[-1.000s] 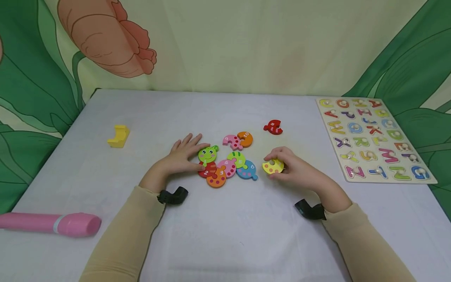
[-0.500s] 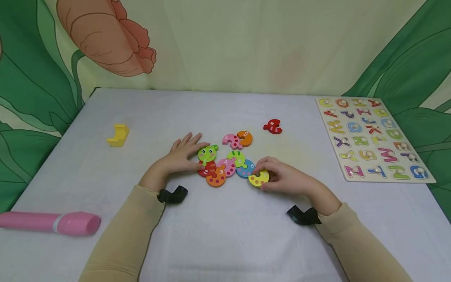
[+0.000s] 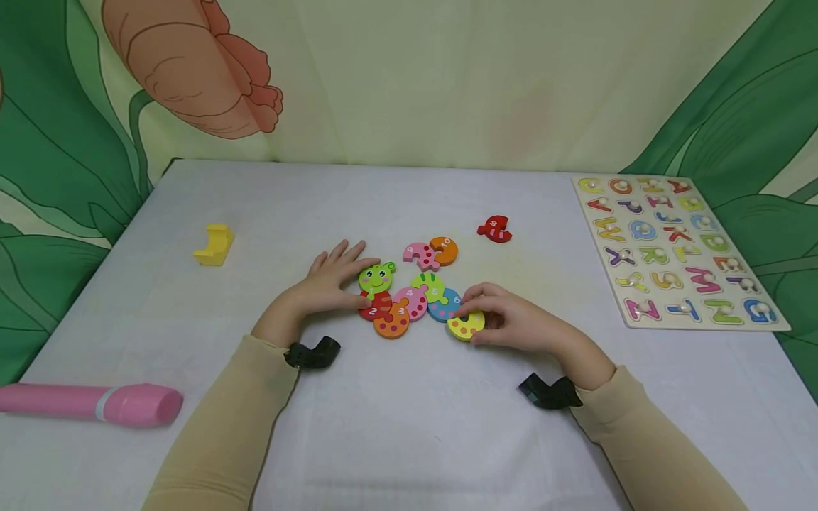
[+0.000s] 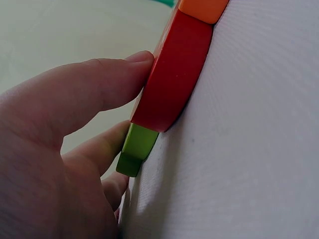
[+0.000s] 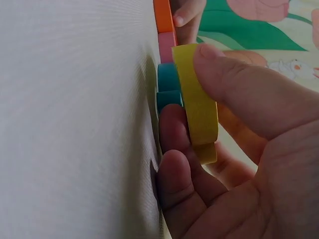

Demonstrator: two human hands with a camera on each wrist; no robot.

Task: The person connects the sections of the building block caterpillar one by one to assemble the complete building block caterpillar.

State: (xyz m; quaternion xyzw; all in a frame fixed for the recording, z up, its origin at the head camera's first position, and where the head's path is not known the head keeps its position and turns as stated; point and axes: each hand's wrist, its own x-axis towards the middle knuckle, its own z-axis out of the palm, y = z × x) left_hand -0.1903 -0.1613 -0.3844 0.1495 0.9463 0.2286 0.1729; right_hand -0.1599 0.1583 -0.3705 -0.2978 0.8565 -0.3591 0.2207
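A caterpillar number puzzle lies partly joined at the table's middle: green smiling head, red piece 2, orange piece 3, pink piece 4, green piece 5 and blue piece 6. My left hand rests at the head end with fingers spread, its thumb on the red piece's edge. My right hand pinches a yellow dotted puzzle piece by its rim, overlapping the blue one's end. In the right wrist view this yellow piece sits raised above the blue piece.
Behind the row lie a joined pink piece and orange piece 10, plus a loose red piece. A letter board is at right. A yellow block and a pink cylindrical object are at left.
My right hand has carried the yellow piece leftward to the blue piece's end, slowing in the last half second. My left hand has stayed at the caterpillar's head.
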